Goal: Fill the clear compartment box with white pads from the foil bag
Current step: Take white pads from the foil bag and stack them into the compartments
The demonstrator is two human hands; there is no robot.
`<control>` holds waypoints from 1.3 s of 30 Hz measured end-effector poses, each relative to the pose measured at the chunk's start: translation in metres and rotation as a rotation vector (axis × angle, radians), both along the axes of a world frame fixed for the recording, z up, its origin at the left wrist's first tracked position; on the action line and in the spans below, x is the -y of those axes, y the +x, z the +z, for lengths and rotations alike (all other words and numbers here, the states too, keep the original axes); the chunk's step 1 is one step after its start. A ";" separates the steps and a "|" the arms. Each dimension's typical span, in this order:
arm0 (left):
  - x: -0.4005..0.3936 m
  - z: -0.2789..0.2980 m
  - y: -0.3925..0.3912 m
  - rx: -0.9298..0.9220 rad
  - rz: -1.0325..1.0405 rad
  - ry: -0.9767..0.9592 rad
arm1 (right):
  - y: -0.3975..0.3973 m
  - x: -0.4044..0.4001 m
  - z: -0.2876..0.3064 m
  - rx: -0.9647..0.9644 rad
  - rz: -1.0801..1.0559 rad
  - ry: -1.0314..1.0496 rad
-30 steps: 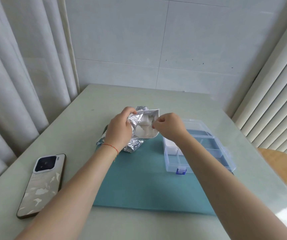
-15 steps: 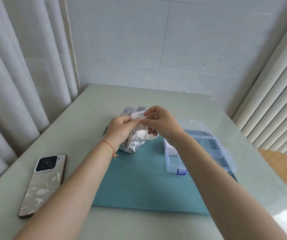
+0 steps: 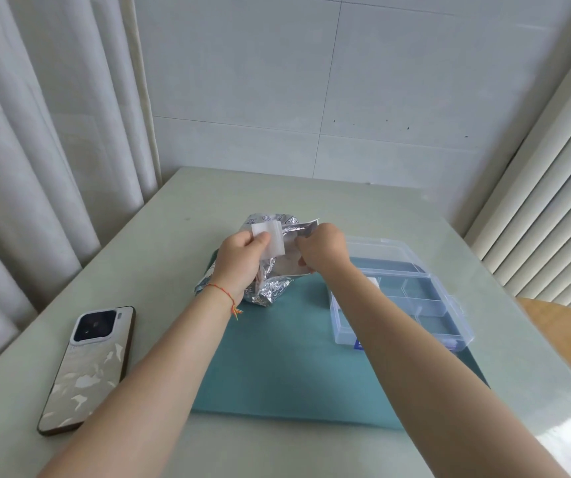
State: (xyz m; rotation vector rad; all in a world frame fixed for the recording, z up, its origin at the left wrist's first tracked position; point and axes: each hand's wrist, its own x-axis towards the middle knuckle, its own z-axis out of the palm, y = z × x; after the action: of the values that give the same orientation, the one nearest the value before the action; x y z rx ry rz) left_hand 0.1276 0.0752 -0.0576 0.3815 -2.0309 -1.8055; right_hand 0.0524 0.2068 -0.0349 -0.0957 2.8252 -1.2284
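Since the earlier frame, the white pad (image 3: 267, 239) has been passed into the left hand (image 3: 242, 261) alone, and the right hand (image 3: 322, 248) has been moved right, back to the mouth of the foil bag (image 3: 272, 277). The pad is pinched between the left thumb and fingers and is held upright above the bag. The right fingers are curled at the bag opening; whether the foil edge or a pad inside is gripped cannot be told. The bag is held over the far left corner of the teal mat (image 3: 277, 357). The clear compartment box (image 3: 425, 305) is placed open on the right side of the mat, with one white pad (image 3: 373, 281) visible in a far left compartment. A phone (image 3: 87, 367) is laid face down at near left on the table (image 3: 160, 243).
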 end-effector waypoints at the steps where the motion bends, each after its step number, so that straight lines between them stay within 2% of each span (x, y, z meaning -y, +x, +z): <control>1: 0.001 0.000 0.000 0.000 -0.001 -0.003 | -0.003 0.002 -0.002 -0.004 -0.007 -0.012; 8: 0.000 0.001 -0.001 0.001 0.050 -0.054 | -0.005 0.008 -0.004 -0.032 -0.013 -0.078; 15: 0.000 0.005 -0.001 0.018 0.109 -0.114 | 0.012 -0.027 0.022 -0.030 0.009 -0.252; 19: -0.003 0.012 -0.001 0.048 0.105 -0.178 | 0.021 -0.050 0.039 0.013 0.058 -0.417; 22: -0.005 0.016 -0.002 0.034 0.114 -0.267 | 0.025 -0.064 0.045 0.010 0.072 -0.440; 27: -0.012 0.030 0.003 -0.104 0.224 -0.496 | 0.027 -0.085 0.051 0.032 0.155 -0.526; 29: -0.020 0.038 0.006 -0.110 0.198 -0.415 | 0.027 -0.093 0.051 0.061 0.214 -0.584; 34: -0.046 0.049 0.007 -0.007 -0.096 0.122 | 0.026 -0.101 0.046 0.087 0.303 -0.656; 39: -0.065 0.045 0.003 0.034 -0.325 0.148 | 0.023 -0.103 0.039 0.065 0.336 -0.683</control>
State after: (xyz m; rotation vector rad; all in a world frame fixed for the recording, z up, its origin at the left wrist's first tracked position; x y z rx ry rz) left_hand 0.1305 0.1403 -0.0123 0.1275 -2.0838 -2.1624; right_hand 0.0755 0.3098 0.0039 -0.5174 2.0889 -1.9712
